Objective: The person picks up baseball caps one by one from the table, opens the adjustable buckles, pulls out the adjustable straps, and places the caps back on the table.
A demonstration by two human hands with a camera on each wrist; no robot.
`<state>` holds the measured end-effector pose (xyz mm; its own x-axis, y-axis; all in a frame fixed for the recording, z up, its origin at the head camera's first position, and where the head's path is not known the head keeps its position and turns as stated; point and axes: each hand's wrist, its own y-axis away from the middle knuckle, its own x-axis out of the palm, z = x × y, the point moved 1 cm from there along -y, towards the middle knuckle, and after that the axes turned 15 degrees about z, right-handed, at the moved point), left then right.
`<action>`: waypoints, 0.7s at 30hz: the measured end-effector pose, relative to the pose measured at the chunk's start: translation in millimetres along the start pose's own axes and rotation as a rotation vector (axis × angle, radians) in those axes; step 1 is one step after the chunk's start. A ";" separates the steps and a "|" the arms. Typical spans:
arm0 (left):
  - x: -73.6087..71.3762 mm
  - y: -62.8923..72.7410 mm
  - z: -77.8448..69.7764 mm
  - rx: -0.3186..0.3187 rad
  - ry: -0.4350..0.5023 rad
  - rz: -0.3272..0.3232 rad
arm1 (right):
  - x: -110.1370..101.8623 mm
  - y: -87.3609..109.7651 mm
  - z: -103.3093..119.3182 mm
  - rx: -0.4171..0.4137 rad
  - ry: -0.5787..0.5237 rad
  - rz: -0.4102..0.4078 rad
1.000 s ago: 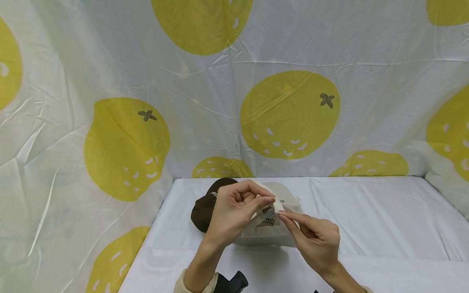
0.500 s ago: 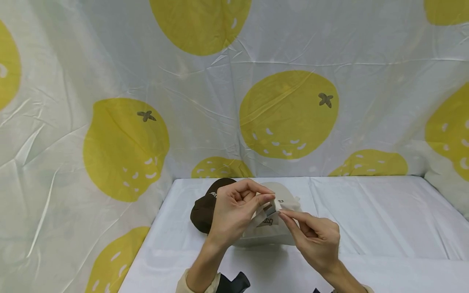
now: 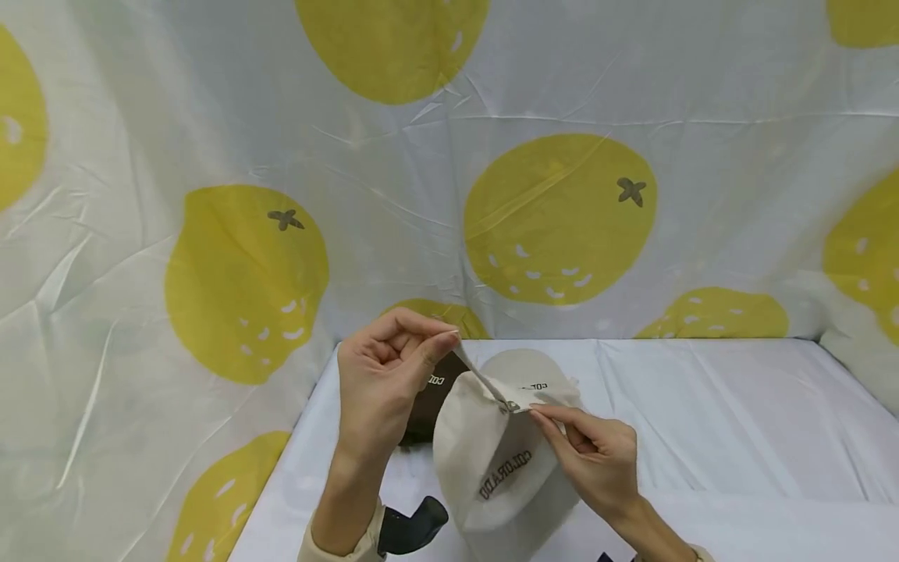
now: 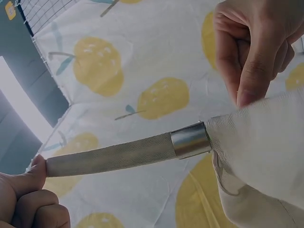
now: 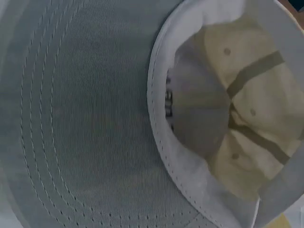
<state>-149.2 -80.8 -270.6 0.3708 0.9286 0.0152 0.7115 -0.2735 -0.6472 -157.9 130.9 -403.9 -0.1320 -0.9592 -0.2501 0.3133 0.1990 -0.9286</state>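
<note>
In the head view my left hand pinches the end of a cloth strap between thumb and fingers. That strap stretches taut through a metal buckle at the back of a cream baseball cap. My right hand pinches the cap's edge beside the buckle. The cap hangs between both hands, its "COLORADO" lettering facing me on the inside of the crown. Filling the right wrist view are the brim's underside and the cap's lining; neither hand's fingers appear there.
Behind the held cap lies a second cream cap. A dark brown cap sits left of it, partly hidden by my left hand. White cloth covers the table, and a lemon-print curtain rises behind it.
My left hand has moved left and slightly up, away from the right, drawing the strap out long. The held cap has swung down into fuller view. The right hand has barely shifted.
</note>
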 end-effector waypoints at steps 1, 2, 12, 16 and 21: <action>0.1 0.3 -0.4 0.005 0.004 0.005 | 1.3 -0.3 0.5 -0.010 -0.002 0.003; 0.3 0.5 -0.9 0.008 0.000 0.012 | 2.5 -0.7 1.1 -0.020 -0.001 0.004; -0.2 1.8 -4.9 -0.003 -0.102 0.057 | 5.2 -4.9 6.8 -0.063 -0.002 0.010; -0.9 2.0 -5.5 -0.012 -0.123 0.070 | 3.5 -4.9 7.5 -0.056 -0.006 0.016; -1.4 1.8 -4.7 -0.030 -0.143 0.087 | -0.7 -7.1 8.1 -0.059 0.002 0.011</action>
<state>-145.6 -83.7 -268.2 0.3451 0.9265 -0.1501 0.6987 -0.3603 -0.6181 -152.4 128.5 -394.8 -0.1309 -0.9566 -0.2604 0.2588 0.2206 -0.9404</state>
